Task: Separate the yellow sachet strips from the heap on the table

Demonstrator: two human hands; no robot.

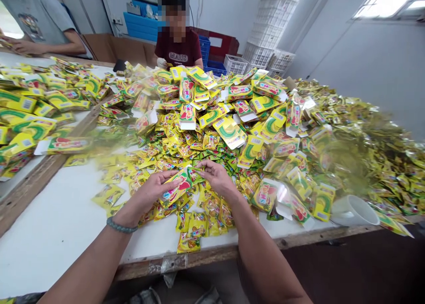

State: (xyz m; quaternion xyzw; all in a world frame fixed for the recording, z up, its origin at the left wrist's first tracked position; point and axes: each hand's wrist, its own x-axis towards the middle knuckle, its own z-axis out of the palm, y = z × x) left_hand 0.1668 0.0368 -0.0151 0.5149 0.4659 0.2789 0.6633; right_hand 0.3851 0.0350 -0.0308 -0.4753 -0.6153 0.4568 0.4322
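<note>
My left hand [158,190] is closed around a small printed carton [177,187], yellow, green and red, held tilted over the table. At the carton's upper right end, my right hand [214,176] pinches a small green candy sachet [195,173] between thumb and fingers. Whether the sachet is partly inside the carton I cannot tell. Yellow sachets [198,224] lie loose on the table just below my hands. Beyond them rises a heap of yellow and green sachets, topped by many cartons [229,131], some with white end flaps standing out.
A translucent plastic cup [355,210] lies tipped near the front edge at right. A wooden strip [49,171] divides the white table [66,224] at left. More sachets [375,149] pile up on the right. Two people sit or stand across the table; stacked white crates [270,25] are behind.
</note>
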